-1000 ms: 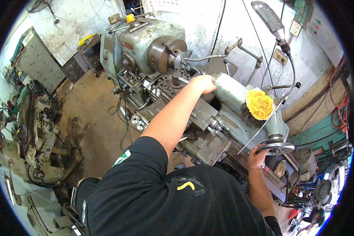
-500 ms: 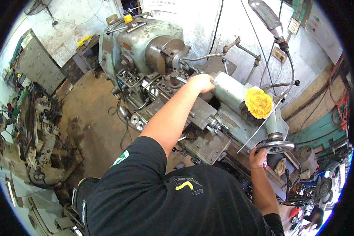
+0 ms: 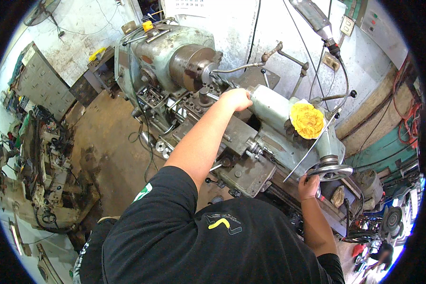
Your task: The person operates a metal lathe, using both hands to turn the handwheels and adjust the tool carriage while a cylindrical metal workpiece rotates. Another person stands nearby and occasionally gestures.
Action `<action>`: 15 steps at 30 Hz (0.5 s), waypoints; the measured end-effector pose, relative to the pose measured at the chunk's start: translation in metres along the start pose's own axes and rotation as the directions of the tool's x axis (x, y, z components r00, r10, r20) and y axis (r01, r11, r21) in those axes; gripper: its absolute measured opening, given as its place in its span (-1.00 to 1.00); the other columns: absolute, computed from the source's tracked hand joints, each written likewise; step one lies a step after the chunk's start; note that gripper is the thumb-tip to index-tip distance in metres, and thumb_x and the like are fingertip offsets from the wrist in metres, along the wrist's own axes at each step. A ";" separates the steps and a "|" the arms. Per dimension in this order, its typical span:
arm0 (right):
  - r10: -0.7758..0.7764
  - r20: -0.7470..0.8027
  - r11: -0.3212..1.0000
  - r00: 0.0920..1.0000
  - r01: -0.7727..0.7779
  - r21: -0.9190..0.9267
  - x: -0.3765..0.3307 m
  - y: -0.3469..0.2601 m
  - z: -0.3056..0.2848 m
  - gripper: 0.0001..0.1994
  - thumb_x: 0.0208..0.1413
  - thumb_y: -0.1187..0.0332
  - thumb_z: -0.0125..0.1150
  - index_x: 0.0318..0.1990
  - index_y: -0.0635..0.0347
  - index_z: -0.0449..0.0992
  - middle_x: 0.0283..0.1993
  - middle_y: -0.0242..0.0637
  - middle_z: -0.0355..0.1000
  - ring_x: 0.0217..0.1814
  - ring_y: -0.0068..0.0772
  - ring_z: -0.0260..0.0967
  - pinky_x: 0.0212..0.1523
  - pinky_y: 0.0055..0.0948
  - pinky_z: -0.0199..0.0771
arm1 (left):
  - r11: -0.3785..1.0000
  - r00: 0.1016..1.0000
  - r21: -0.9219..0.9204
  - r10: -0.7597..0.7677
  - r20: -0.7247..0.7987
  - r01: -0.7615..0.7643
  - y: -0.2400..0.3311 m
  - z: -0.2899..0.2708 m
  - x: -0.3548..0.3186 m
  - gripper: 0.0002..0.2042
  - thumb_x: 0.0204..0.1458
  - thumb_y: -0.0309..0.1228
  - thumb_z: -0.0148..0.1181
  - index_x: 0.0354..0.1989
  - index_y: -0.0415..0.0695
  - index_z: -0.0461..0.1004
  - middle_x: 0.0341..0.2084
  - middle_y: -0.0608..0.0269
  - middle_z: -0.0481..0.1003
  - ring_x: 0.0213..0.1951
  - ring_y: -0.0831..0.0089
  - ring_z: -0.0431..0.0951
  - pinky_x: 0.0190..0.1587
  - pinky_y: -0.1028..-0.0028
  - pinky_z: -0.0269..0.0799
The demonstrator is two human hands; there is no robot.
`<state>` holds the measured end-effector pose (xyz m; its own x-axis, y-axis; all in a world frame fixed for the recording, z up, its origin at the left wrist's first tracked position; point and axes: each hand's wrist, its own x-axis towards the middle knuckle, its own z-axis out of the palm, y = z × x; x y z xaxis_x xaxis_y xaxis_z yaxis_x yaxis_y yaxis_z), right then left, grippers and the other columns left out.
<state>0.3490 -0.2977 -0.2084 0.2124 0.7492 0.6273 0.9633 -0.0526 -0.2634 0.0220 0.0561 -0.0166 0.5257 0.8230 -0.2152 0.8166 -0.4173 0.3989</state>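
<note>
My left hand (image 3: 236, 100) is closed at the front end of the grey-green lathe tailstock (image 3: 272, 102), by the shank end of a spiral drill bit (image 3: 228, 83). Its fingers are mostly hidden, so what lies inside them does not show. The drill bit points at a round metal workpiece (image 3: 208, 73) held in the lathe chuck (image 3: 190, 66). At the tailstock's other end, my right hand (image 3: 308, 187) is wrapped around the near rim of the metal handwheel (image 3: 335, 173). Below my left forearm is the lathe carriage (image 3: 239, 137) with its tool post (image 3: 206, 96).
A yellow cloth-like bundle (image 3: 307, 120) rests on the tailstock, with a thin pale rod (image 3: 308, 154) slanting beside it. A jointed pipe (image 3: 265, 57) reaches over the drill bit. Behind hangs a lamp (image 3: 315, 21). Another machine (image 3: 45, 175) stands left; a person (image 3: 382, 255) is far right.
The whole view has shifted slightly, so the lathe appears a little farther left. Both hands keep their places, at the tailstock's front end and on the handwheel.
</note>
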 end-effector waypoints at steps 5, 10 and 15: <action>-0.015 -0.001 1.000 1.000 0.015 0.000 0.003 -0.004 -0.003 -0.75 0.07 0.48 0.22 -0.09 0.33 0.45 -0.20 0.08 0.45 -0.12 0.25 0.41 -0.08 0.07 0.40 | 1.000 1.000 -0.024 -0.005 -0.012 0.005 0.001 0.000 -0.003 -0.63 0.12 -0.12 0.18 0.03 0.02 0.65 -0.04 0.15 0.66 0.03 0.17 0.65 0.12 0.19 0.50; 0.014 0.071 1.000 0.997 -0.014 -0.007 0.002 -0.001 -0.007 -0.77 0.06 0.48 0.24 -0.12 0.32 0.43 -0.22 0.08 0.43 -0.13 0.26 0.40 -0.09 0.08 0.39 | 1.000 0.999 0.001 -0.001 -0.037 0.001 0.005 -0.003 -0.007 -0.65 0.10 -0.17 0.17 0.00 0.01 0.66 -0.04 0.13 0.65 0.02 0.16 0.65 0.10 0.19 0.52; -0.042 0.095 0.997 0.995 0.048 -0.057 0.000 0.017 -0.005 -0.77 -0.03 0.48 0.26 -0.24 0.34 0.38 -0.21 0.16 0.42 -0.12 0.33 0.38 -0.07 0.18 0.38 | 0.999 0.972 0.042 -0.017 -0.235 0.027 0.011 0.001 -0.018 -0.68 0.09 -0.25 0.12 -0.06 -0.08 0.66 -0.07 0.02 0.65 -0.01 0.09 0.66 0.05 0.13 0.55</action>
<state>0.3661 -0.3021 -0.2095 0.1549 0.8101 0.5654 0.9802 -0.0546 -0.1904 0.0216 0.0361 -0.0094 0.4413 0.8973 -0.0061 0.8398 -0.4106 0.3552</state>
